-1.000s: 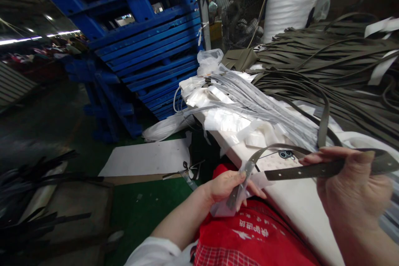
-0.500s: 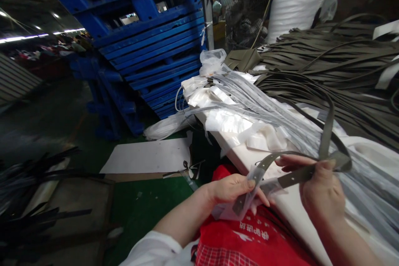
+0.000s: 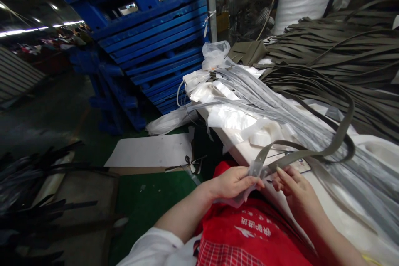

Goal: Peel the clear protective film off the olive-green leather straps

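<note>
My left hand [image 3: 232, 182] is closed on a clear plastic sleeve [image 3: 237, 200], just above the red apron [image 3: 249, 232]. One end of an olive belt strap [image 3: 339, 135] runs into the sleeve beside my left fingers. With thumb and fingers pinched, my right hand [image 3: 297, 189] holds the strap's other end at the mouth of the sleeve. The rest of the strap loops out to the right, over the white table [image 3: 293, 203]. How far each end lies inside the plastic is hard to make out.
Long plastic-wrapped strips [image 3: 274, 95] lie along the table, with crumpled white film [image 3: 232, 116] near its edge. Many loose olive straps [image 3: 343, 50] are piled behind. Blue pallets [image 3: 162, 45] are stacked at the left back. A white board [image 3: 149, 151] lies low at left.
My right hand has moved left and down, bringing its strap end to the sleeve by my left hand. The strap's loop has opened out to the right. The camera view has shifted slightly.
</note>
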`<action>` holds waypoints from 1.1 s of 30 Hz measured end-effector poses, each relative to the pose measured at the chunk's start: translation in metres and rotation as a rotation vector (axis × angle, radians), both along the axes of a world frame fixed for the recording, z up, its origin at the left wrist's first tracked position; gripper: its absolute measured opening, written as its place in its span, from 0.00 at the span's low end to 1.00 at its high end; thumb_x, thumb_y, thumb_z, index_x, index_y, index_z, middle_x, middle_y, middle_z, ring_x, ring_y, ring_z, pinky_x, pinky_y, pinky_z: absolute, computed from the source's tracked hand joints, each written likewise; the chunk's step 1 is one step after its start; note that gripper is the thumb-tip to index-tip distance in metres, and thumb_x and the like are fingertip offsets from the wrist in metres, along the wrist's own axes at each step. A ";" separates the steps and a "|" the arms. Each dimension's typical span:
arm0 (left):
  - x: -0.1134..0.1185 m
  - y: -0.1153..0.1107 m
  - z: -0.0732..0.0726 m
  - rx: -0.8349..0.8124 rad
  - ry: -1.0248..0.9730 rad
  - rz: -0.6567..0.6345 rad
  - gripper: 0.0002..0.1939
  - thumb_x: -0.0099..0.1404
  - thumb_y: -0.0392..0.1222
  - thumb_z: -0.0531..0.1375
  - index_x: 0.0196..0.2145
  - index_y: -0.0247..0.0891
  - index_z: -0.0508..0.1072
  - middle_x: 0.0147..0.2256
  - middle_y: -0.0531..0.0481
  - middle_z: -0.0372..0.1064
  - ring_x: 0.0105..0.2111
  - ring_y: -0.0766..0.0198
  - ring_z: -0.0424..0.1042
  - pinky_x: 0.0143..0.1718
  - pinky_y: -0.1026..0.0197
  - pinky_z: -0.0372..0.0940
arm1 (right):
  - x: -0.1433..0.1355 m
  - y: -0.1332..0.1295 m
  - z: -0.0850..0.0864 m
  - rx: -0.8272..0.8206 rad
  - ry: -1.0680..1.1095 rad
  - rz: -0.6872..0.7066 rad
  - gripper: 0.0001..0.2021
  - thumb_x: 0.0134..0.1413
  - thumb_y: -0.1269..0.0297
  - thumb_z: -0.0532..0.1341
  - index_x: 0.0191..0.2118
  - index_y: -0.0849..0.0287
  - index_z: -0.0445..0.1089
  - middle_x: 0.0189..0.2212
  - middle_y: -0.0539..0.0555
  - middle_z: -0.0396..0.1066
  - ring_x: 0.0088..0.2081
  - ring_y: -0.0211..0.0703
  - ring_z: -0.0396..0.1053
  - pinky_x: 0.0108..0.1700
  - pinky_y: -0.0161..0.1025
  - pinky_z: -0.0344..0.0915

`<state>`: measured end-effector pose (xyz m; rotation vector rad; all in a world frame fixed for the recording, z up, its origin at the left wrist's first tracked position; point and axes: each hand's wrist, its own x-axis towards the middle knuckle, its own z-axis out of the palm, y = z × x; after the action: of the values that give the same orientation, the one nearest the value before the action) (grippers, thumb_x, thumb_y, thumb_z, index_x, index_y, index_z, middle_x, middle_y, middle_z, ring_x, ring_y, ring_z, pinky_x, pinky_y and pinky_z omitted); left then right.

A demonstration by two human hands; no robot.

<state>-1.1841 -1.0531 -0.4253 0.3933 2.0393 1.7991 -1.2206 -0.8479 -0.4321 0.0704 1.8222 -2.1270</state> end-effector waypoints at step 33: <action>0.005 0.025 -0.017 0.414 -0.445 0.087 0.28 0.65 0.64 0.58 0.34 0.31 0.74 0.23 0.55 0.65 0.21 0.72 0.62 0.26 0.67 0.57 | -0.019 -0.009 0.021 -0.094 0.128 -0.081 0.22 0.54 0.43 0.65 0.25 0.57 0.64 0.29 0.52 0.70 0.34 0.43 0.67 0.37 0.37 0.64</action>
<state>-1.1794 -1.0285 -0.4427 0.0054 1.4039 2.1331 -1.2394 -0.8573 -0.4108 -0.0152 1.8142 -2.3190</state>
